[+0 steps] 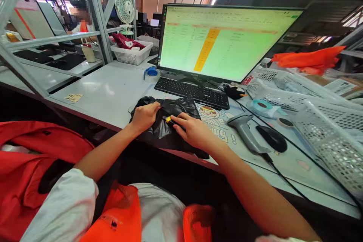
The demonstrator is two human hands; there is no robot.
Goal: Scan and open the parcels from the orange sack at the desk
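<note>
Seated person at a pale grey desk (pixel 113 90), both bare forearms reaching forward. A black plastic bag (pixel 167 124) lies crumpled at the near edge of the desk, just in front of the keyboard (pixel 193 92), with its lower part hanging slightly over the edge.

Left hand (pixel 145 116): fingers curled and pinching the bag's upper left side, knuckles up. Closed on the plastic.

Right hand (pixel 193 130): lies flat over the bag's right half, fingers stretched leftward. Its fingertips rest on a small black and yellow object (pixel 168 120) (possibly a marker or cutter, too small to tell). Whether the fingers actually grip it or only press on it, I cannot tell.

The two hands are near each other, the small object between them.

Surroundings: a monitor (pixel 224 41) stands behind the keyboard, showing a green spreadsheet with an orange column. To the right of the bag, a grey barcode scanner (pixel 245 132) lies on the desk, and just beside it a black mouse (pixel 272 138). A roll of blue tape (pixel 261 106) sits further back. White perforated baskets (pixel 326 136) are stacked at the far right, with orange cloth (pixel 309 60) behind them. At the back left, a white basket (pixel 132 55) holds a dark red packet, with a small fan (pixel 124 9) behind it. Another person sits in the far left background beyond the metal shelving frame (pixel 96 15).
</note>
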